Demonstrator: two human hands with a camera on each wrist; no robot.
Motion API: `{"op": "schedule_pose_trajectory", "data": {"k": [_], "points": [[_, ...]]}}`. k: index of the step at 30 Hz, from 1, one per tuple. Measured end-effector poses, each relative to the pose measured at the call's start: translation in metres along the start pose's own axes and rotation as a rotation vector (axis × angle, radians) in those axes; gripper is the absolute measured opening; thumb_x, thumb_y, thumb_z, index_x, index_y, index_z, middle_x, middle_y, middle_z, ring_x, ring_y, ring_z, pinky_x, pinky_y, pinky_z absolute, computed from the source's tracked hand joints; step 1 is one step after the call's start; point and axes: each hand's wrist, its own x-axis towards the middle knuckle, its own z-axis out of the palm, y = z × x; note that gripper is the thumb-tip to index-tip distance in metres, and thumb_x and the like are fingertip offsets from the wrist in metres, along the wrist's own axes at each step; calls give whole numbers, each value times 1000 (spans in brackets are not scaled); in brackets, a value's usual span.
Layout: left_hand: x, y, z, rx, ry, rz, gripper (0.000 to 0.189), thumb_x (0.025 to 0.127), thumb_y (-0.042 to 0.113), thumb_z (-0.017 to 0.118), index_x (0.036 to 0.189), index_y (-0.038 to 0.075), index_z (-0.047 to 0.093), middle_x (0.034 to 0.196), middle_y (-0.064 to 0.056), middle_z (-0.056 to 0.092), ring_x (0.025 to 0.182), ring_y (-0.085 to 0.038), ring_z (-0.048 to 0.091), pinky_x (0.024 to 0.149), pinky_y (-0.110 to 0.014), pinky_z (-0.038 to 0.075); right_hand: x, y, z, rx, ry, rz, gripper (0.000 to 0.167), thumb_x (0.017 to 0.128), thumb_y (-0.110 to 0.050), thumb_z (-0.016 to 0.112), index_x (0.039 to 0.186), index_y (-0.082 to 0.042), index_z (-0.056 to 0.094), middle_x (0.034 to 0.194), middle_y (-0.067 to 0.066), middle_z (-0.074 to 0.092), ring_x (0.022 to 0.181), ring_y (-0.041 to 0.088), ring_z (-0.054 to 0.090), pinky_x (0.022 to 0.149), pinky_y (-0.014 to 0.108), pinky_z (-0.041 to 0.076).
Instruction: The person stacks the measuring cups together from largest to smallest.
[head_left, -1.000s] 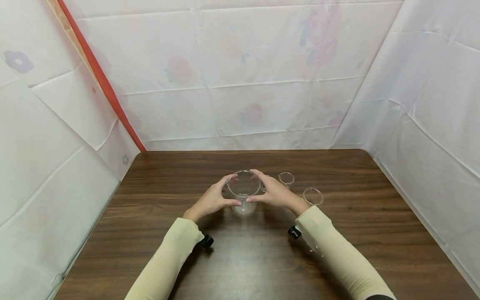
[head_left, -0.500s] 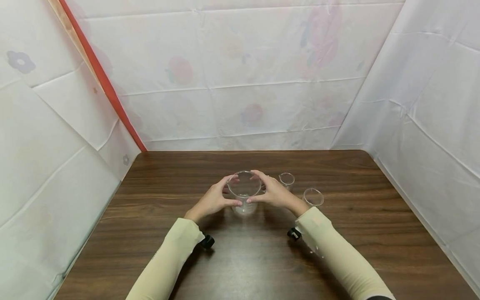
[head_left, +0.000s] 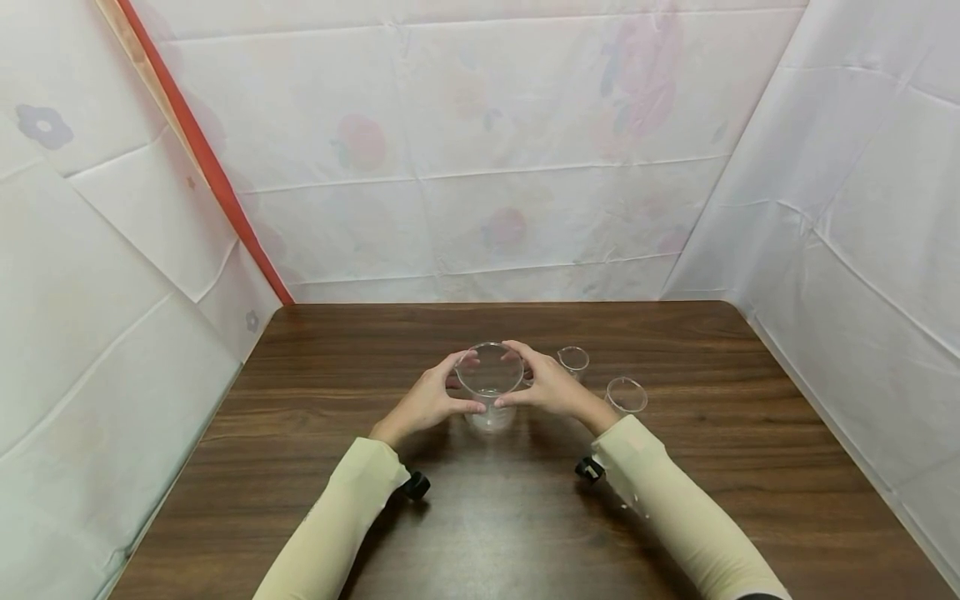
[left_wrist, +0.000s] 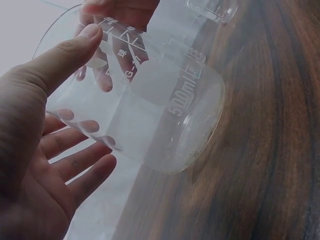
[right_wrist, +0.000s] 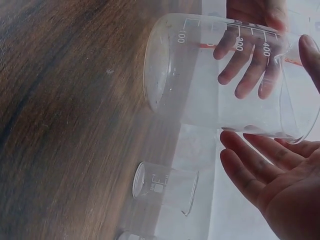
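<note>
A clear glass beaker [head_left: 491, 417], marked 500 ml in white, stands upright in the middle of the wooden table. Its base looks to be on the tabletop. My left hand [head_left: 427, 398] holds its left side, thumb at the front and fingers curved round the back. From the right, my right hand [head_left: 553, 385] holds the same beaker in the same way, the two thumbs almost meeting at the front. White graduations and lettering show on the beaker's wall [right_wrist: 200, 90] in the right wrist view.
Right of the right hand stand two smaller glass beakers, a narrow one [head_left: 573, 360] at the back and a wider one [head_left: 626, 395] nearer. Something glass is partly hidden behind the right hand. White printed cloth [head_left: 480, 167] encloses the table's back and sides.
</note>
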Motion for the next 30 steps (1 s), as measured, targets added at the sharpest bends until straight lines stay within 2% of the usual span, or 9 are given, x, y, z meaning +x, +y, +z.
{"op": "schedule_pose_trajectory", "data": {"k": [8, 21, 30], "points": [[0, 3, 2, 31, 32, 28, 89, 74, 38, 84, 147, 18, 39, 143, -4, 53, 121, -30, 57, 101, -47, 48, -4, -4, -4, 7, -7, 1, 92, 77, -35, 83, 149, -4, 33, 136, 12, 57, 112, 28, 60, 93, 43, 53], [-2, 14, 6, 41, 80, 113, 87, 72, 34, 86, 145, 15, 43, 140, -6, 56, 124, -25, 55, 99, -47, 48, -15, -12, -13, 18, 26, -23, 91, 76, -33, 84, 148, -5, 35, 134, 12, 57, 111, 28, 61, 93, 44, 53], [-9, 29, 8, 70, 46, 101, 89, 70, 38, 87, 145, 13, 44, 140, -4, 56, 122, -23, 55, 99, -46, 49, -29, -17, -18, -5, 53, -47, 92, 74, -33, 85, 146, -4, 38, 130, 14, 60, 109, 30, 62, 89, 45, 53]]}}
